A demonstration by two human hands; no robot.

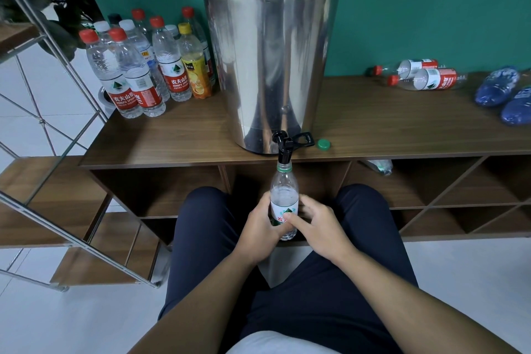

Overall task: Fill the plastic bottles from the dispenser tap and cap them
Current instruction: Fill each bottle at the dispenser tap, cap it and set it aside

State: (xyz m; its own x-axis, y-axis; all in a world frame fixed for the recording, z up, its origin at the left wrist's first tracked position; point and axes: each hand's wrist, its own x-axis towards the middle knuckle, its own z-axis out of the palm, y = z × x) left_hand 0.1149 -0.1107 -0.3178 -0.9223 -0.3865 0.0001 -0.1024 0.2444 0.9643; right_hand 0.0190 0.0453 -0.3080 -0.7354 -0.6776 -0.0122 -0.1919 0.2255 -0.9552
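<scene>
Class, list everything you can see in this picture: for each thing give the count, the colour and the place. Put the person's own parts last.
Dispenser: one, steel with black lid, on the shelf top.
Tap: one, black, at the dispenser's base, over the held bottle's mouth.
Held bottle: one, clear, green neck ring, under the tap.
Loose cap: one, green, right of the tap.
Standing bottles: about ten, mostly red-capped, left of the dispenser.
Lying bottles: two, red-labelled, on the right.
Blue bottles: two, crumpled, far right.
Shelf top: one, brown wood.
Left hand: grips the bottle.
Right hand: fingers on the bottle.
</scene>
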